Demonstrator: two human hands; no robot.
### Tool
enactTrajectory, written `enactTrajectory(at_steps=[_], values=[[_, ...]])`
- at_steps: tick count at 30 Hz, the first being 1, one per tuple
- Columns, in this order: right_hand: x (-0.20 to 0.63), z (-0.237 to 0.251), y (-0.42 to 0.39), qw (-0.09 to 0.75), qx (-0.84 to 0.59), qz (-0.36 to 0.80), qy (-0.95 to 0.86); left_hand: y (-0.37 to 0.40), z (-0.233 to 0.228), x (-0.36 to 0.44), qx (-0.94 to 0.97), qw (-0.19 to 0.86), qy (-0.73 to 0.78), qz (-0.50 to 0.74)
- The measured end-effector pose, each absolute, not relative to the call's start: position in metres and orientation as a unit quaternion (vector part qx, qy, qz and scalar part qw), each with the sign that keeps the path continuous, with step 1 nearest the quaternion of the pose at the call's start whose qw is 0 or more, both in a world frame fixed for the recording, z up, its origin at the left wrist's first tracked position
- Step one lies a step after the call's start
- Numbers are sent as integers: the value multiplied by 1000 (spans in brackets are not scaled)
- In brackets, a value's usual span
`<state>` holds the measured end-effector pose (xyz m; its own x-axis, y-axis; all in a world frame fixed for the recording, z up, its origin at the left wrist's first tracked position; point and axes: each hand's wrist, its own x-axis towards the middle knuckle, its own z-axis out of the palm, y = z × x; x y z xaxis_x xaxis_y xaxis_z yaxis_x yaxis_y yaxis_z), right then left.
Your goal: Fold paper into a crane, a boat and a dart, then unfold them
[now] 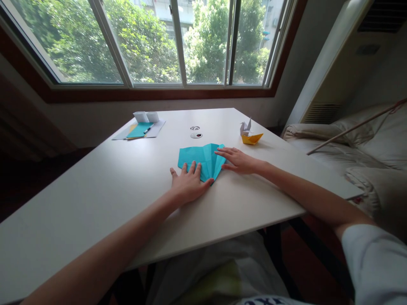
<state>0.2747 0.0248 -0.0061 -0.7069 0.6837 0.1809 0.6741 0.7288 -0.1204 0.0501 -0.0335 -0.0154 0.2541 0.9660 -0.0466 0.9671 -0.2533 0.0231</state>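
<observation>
A turquoise sheet of origami paper (203,156), creased and partly folded, lies on the white table (136,186) in front of me. Its creases fan out from the near corner towards the far edge. My left hand (190,183) rests flat on the paper's near left part, fingers spread and thumb by the near corner. At the right edge, my right hand (237,160) lies with its fingers stretched over the folded flap and its thumb lower down beside the paper. Neither hand grips anything.
A white paper crane (245,128) and a yellow paper boat (252,139) stand to the right. At the back left are stacked paper sheets (138,130), a pen (149,128) and white folded paper pieces (146,117). Two round discs (196,135) lie mid-table. A sofa (330,144) stands right.
</observation>
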Motion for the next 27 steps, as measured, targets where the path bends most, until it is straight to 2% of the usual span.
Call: enactTrajectory(at_steps=[3, 6, 11, 16, 19, 24, 27], values=[[269, 0, 16, 119, -294, -17, -948, -34, -14, 49, 794, 22, 608, -9], [265, 1, 10, 92, -240, -9, -966, -32, -10, 44, 808, 27, 589, -2], [262, 3, -1, 80, -250, -28, -964, -20, 4, 23, 875, -25, 482, 35], [257, 8, -17, 77, -246, -56, -965, -11, 12, 9, 921, -20, 385, 47], [255, 15, -25, 69, -259, -6, -963, -10, 13, 8, 920, -36, 388, 49], [255, 29, -35, 50, -236, 148, -959, -15, 17, 10, 900, -59, 431, 43], [251, 31, -40, 51, -208, 167, -962, -18, 22, 12, 882, -71, 463, 46]])
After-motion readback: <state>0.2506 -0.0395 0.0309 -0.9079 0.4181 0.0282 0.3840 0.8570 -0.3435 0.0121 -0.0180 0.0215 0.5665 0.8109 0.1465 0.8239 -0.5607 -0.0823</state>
